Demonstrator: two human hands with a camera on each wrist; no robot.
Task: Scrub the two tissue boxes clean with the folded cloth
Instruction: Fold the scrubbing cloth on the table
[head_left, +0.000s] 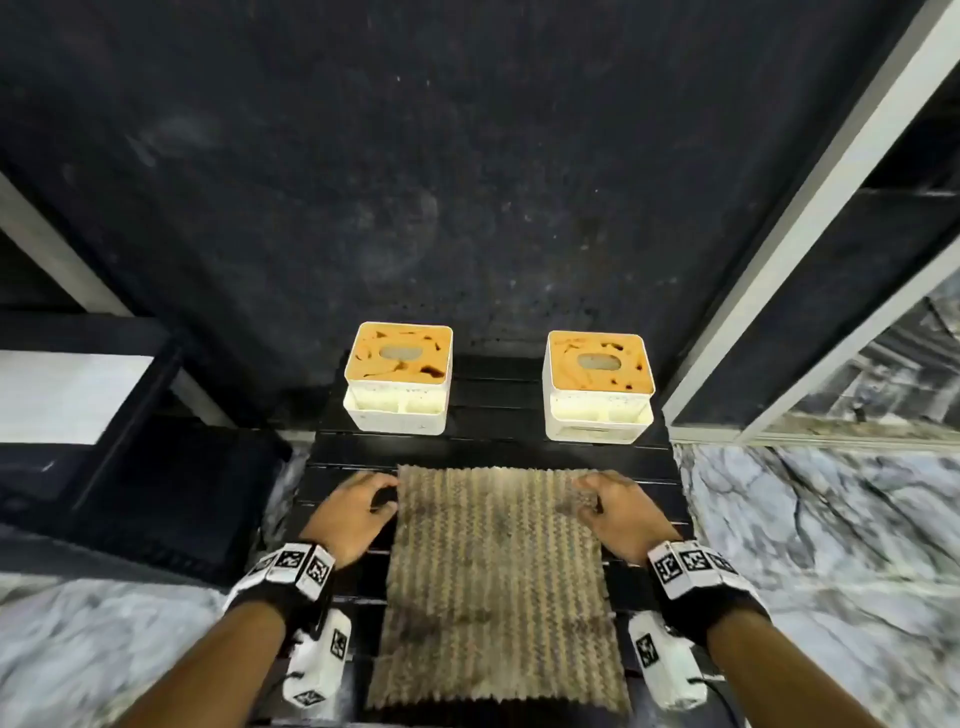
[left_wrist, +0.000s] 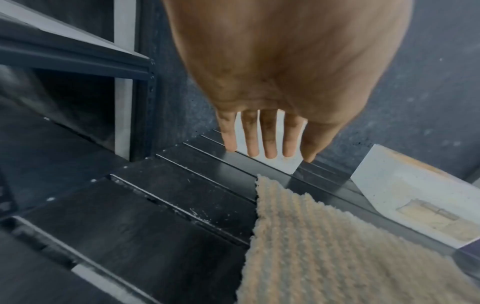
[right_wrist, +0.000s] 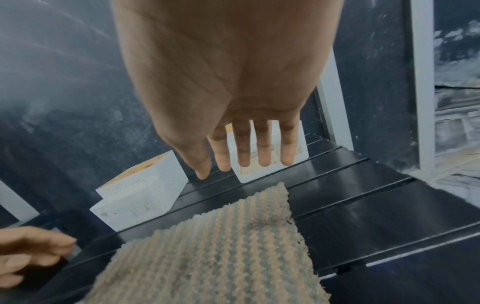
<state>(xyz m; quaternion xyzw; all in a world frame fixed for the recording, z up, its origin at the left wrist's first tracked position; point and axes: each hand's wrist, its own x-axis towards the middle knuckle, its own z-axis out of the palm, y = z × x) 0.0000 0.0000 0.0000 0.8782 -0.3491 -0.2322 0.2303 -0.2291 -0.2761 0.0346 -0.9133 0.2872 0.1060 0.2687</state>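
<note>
Black slatted bench (head_left: 639, 457) against a dark wall (head_left: 467, 156). Cloth (head_left: 498, 587) lies flat and spread open down the bench's middle, from near its front edge toward the boxes. It isn't folded yet, so folding is likely the step in hand. Two tissue boxes sit along the back edge by the wall, left box (head_left: 397, 376) and right box (head_left: 597, 384), well apart from each other, tops orange and stained. They look parked out of the way until the cloth is ready.

Left hand (head_left: 358, 512) is at the cloth's far left corner, right hand (head_left: 618, 512) at the far right corner. Wrist views show both with fingers straight and loosely spread, holding nothing, placed to take the corners.

Hard to tell: whether fingertips actually touch the cloth. Both wrist views have the palm blocking part of a box. Cloth's front edge is blurry.
</note>
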